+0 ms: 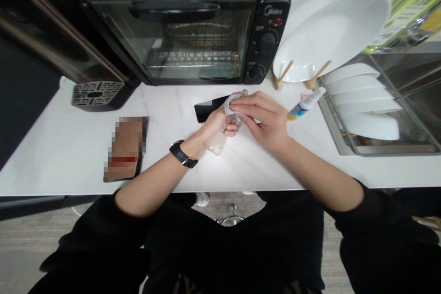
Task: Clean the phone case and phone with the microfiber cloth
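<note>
My left hand (220, 124), with a black watch (183, 154) on its wrist, is closed around a clear, soft-looking phone case (217, 144). The case is tilted over the counter, its lower end showing below my fingers. My right hand (267, 117) pinches a crumpled white wipe or tissue (235, 103) against the upper part of the case; the exact material is hard to make out. Behind my left hand a black phone (208, 109) lies flat, partly hidden. Just right of my right hand a small spray bottle (306, 104) with a white top and blue-yellow label lies or leans.
A black toaster oven (193, 41) stands behind my hands. White plates (330, 27) sit in a wooden rack at the right, beside a dish basin (339, 128) with bowls. A second phone (127, 147) lies at the left, near a drip tray (98, 94). The counter's front edge is close to me.
</note>
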The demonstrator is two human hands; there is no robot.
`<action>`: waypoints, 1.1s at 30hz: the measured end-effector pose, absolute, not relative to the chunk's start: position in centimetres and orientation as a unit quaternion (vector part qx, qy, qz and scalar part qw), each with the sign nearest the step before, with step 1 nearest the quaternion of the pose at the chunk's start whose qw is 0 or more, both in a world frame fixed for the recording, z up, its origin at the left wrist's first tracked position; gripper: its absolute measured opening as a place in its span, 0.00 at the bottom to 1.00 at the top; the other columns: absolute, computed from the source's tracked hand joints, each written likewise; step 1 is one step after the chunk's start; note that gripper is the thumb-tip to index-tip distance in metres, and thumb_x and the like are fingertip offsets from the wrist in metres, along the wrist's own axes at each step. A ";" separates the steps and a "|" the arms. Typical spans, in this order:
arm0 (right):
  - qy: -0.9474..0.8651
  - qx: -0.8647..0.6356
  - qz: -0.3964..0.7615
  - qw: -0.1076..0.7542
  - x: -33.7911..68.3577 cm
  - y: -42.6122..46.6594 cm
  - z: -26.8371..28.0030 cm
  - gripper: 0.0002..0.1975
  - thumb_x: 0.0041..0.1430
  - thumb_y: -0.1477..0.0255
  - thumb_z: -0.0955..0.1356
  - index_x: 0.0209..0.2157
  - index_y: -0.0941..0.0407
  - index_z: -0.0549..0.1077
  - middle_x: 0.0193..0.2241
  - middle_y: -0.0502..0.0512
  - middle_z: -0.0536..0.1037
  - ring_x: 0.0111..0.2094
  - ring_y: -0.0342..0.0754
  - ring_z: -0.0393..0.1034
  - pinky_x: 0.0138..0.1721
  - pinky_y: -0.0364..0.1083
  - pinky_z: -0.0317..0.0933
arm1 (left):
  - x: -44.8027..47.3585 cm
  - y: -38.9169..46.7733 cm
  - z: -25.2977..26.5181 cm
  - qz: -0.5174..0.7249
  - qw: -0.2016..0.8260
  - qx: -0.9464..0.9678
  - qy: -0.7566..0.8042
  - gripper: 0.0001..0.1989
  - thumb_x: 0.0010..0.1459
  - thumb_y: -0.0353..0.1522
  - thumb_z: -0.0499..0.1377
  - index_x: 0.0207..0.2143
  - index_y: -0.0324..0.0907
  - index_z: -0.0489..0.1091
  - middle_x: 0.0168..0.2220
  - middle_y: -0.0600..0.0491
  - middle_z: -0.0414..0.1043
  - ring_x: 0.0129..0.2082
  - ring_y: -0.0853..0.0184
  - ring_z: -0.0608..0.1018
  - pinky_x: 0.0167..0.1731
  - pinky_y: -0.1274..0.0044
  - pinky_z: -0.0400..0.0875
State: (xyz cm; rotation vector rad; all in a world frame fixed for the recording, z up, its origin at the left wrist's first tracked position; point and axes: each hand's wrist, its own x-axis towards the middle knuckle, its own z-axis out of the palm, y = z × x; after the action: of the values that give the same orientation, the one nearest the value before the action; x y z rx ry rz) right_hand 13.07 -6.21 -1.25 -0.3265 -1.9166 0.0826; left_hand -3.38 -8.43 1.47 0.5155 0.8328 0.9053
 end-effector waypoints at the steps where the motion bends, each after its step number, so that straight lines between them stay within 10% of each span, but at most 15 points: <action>1: -0.817 -0.131 0.039 0.560 12.9 -6.4 -1.3 0.16 0.73 0.76 0.73 0.58 0.51 0.82 0.49 0.57 0.89 0.49 0.52 0.85 0.50 0.54 0.81 | -3.4 -8.3 1.1 0.428 0.786 0.244 0.374 0.05 0.71 0.29 0.60 0.38 0.43 0.71 0.22 0.63 0.58 0.15 0.79 0.58 0.16 0.87 0.49; 5: -0.828 -0.105 0.053 0.548 12.4 -7.3 -1.4 0.16 0.74 0.75 0.73 0.60 0.51 0.81 0.50 0.58 0.89 0.53 0.53 0.84 0.54 0.56 0.81 | -3.5 -7.7 -0.6 0.484 0.767 0.302 0.293 0.09 0.63 0.27 0.64 0.45 0.44 0.78 0.34 0.59 0.73 0.20 0.79 0.69 0.16 0.87 0.60; 10: -0.831 -0.091 0.072 0.544 11.8 -8.3 -1.6 0.19 0.74 0.76 0.72 0.63 0.49 0.79 0.50 0.56 0.88 0.53 0.51 0.84 0.53 0.54 0.82 | -3.4 -7.7 -0.5 0.542 0.705 0.359 0.284 0.10 0.71 0.27 0.60 0.43 0.42 0.82 0.43 0.53 0.80 0.44 0.74 0.83 0.51 0.87 0.80; 17: -0.840 -0.035 0.099 0.533 10.8 -9.8 -1.6 0.17 0.73 0.79 0.72 0.60 0.54 0.80 0.49 0.57 0.89 0.51 0.50 0.84 0.53 0.52 0.84 | -3.5 -8.2 1.5 0.498 0.661 0.399 0.395 0.11 0.76 0.33 0.58 0.43 0.47 0.82 0.53 0.54 0.79 0.41 0.72 0.79 0.39 0.84 0.78; 22: -0.851 -0.026 0.096 0.516 10.6 -10.2 -1.7 0.15 0.71 0.81 0.73 0.57 0.57 0.81 0.49 0.57 0.89 0.50 0.49 0.84 0.52 0.52 0.84 | -3.3 -8.0 1.0 0.469 0.681 0.387 0.408 0.08 0.72 0.43 0.62 0.46 0.54 0.80 0.37 0.52 0.77 0.39 0.64 0.77 0.23 0.78 0.68; 33: -0.837 -0.044 0.060 0.542 11.7 -7.8 -1.6 0.18 0.73 0.78 0.73 0.61 0.53 0.80 0.50 0.57 0.89 0.52 0.51 0.85 0.53 0.52 0.83 | -3.2 -8.2 1.2 0.527 0.690 0.354 0.348 0.13 0.73 0.24 0.56 0.42 0.43 0.81 0.48 0.54 0.80 0.44 0.75 0.81 0.49 0.88 0.77</action>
State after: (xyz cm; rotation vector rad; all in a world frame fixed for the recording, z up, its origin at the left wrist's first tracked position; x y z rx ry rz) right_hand 11.68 -7.83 -1.62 -0.1050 -1.9880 0.1431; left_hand -3.25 -8.23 1.19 0.7908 0.7780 1.1775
